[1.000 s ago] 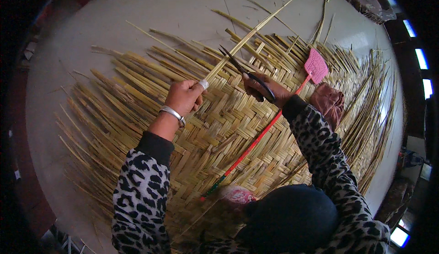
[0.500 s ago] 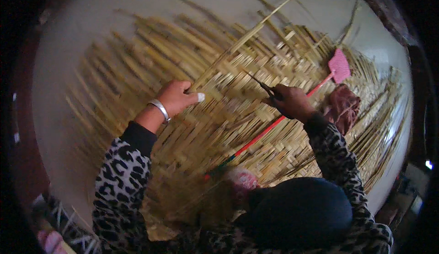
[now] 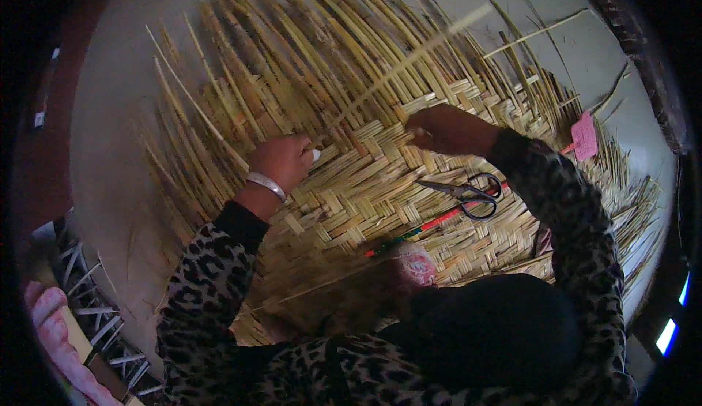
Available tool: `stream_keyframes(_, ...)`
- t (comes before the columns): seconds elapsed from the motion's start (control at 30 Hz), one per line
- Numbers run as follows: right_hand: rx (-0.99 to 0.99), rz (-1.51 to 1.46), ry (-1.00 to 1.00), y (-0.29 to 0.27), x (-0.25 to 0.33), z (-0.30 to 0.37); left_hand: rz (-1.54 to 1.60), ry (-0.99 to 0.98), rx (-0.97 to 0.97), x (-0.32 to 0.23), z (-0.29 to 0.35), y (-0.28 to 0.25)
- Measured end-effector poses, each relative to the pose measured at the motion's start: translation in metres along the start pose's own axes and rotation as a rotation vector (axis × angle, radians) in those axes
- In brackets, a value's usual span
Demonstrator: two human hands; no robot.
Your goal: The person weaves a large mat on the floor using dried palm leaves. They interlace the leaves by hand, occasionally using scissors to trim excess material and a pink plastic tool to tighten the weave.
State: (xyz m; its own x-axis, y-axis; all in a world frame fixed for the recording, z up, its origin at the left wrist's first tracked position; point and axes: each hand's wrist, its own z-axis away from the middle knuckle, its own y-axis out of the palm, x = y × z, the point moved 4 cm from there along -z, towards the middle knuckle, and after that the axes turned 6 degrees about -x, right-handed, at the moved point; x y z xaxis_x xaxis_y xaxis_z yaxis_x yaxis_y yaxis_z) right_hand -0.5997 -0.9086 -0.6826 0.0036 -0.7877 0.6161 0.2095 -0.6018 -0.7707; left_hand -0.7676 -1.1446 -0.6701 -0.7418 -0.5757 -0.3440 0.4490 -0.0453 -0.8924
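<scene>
A half-woven mat (image 3: 380, 205) of flat, straw-coloured split strips spreads in front of me, its loose ends fanning out on the far side. My left hand (image 3: 281, 161), with a silver bangle and a white wrap on the thumb, pinches one end of a long pale strip (image 3: 409, 62) that slants up to the right across the loose ends. My right hand (image 3: 452, 129) hovers by the weave's far edge, fingers loosely bent and apart, with nothing visible in them. Dark-handled scissors (image 3: 464, 192) lie partly opened on the mat below it.
Beneath the scissors a red-and-green stick (image 3: 431, 223) crosses the mat; a pink fly-swatter head (image 3: 584, 137) shows at the right. Brown cloth (image 3: 543, 239) peeks out beside my right sleeve. A rack of pale bars (image 3: 110, 333) and pink fabric (image 3: 55, 325) stand at lower left.
My right hand has let go of the scissors, which now lie on the mat, and has moved up and left. My left hand keeps the strip. The view has shifted.
</scene>
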Motion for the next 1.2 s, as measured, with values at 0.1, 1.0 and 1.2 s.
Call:
stream_keyframes(0.1,-0.092,-0.080,-0.126,0.003,0.006,-0.086,0.113,-0.167,-0.198,0.017,0.013,-0.002)
stream_keyframes(1.0,-0.023,-0.596,0.137,0.023,0.032,-0.225,0.866,-0.646,-0.481,0.078,0.014,0.046)
stream_keyframes(1.2,-0.053,-1.098,0.226,0.029,0.055,-0.199,0.441,-0.240,-0.413,0.063,0.000,0.040)
